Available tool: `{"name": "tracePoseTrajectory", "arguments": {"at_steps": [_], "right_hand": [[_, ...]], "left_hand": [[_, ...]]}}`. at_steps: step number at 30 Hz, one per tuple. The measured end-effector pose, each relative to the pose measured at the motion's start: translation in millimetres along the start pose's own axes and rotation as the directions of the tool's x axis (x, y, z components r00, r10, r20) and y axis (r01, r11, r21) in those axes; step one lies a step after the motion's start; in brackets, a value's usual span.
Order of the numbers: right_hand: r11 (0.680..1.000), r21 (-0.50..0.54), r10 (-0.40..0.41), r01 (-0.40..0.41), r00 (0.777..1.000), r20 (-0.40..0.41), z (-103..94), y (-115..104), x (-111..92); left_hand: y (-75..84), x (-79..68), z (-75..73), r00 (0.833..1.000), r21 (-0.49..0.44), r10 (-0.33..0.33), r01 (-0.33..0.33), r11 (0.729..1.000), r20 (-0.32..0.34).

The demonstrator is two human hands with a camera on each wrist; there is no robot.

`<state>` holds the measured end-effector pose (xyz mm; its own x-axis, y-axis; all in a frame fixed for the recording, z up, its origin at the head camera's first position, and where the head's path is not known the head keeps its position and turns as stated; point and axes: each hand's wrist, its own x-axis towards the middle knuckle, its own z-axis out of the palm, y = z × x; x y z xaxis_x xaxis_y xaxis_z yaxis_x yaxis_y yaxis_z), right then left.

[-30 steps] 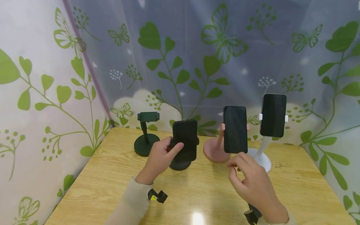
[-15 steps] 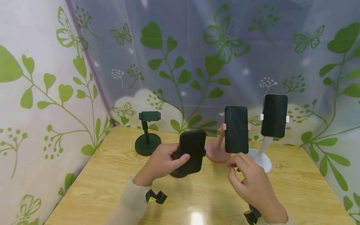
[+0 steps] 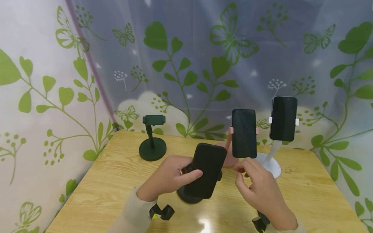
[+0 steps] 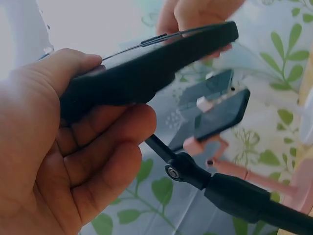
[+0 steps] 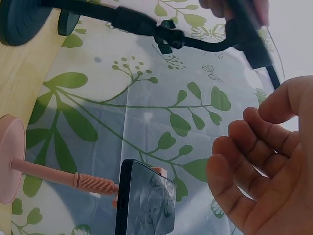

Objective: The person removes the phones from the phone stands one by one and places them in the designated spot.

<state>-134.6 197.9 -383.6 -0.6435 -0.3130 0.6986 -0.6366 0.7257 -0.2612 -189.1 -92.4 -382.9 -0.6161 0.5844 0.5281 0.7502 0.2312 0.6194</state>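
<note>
My left hand (image 3: 170, 176) grips a black smartphone (image 3: 211, 165), thumb across its screen and fingers behind it. The phone sits in the holder of a black phone stand (image 3: 189, 196), tilted back and leaning right at its top. In the left wrist view, the stand's jointed pole (image 4: 234, 196) runs down from behind the phone. My right hand (image 3: 260, 186) hovers with loosely curled fingers and nothing in them, just below a second smartphone (image 3: 244, 133) held in a pink phone stand (image 3: 228, 142). The right wrist view shows bare fingertips (image 5: 222, 169) apart from the stands.
A dark green phone stand (image 3: 152, 149) without a phone stands at the back left. At the right, a white phone stand (image 3: 272, 165) holds another smartphone (image 3: 283, 118) upright. The wooden table (image 3: 110, 161) meets a leaf-patterned curtain (image 3: 192, 71) behind the stands.
My left hand has brought the black stand and its phone closer and to the right, and the phone now leans right and lies further back. The right hand has stayed in place.
</note>
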Motion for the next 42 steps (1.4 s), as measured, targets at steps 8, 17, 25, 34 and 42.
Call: {"name": "tracePoseTrajectory", "arguments": {"at_steps": [8,17,25,34,42], "right_hand": [[0.971,0.186,-0.157,0.153,0.987,0.011,-0.9,-0.8,-0.4],[0.947,0.243,-0.232,0.21,0.97,0.067,-2.6,-8.1,-3.6],[0.969,0.215,-0.161,0.122,0.971,0.175,-1.9,-11.0,-5.5],[0.959,0.278,-0.129,0.065,0.967,0.221,-0.7,-14.0,-8.0],[0.936,0.351,-0.078,-0.035,0.95,0.303,-2.8,-16.3,-6.6]], "left_hand": [[13.1,1.8,6.2,0.998,-0.081,0.012,-0.007,0.997,0.064],[13.6,4.3,8.4,0.981,-0.163,0.052,-0.021,0.986,0.186],[8.0,3.2,1.9,0.96,-0.143,0.021,0.02,0.99,0.279],[4.8,-5.6,-16.7,0.964,-0.098,0.014,0.012,0.995,0.265],[7.0,-3.3,-16.3,0.942,-0.122,0.008,0.035,0.992,0.336]]}}
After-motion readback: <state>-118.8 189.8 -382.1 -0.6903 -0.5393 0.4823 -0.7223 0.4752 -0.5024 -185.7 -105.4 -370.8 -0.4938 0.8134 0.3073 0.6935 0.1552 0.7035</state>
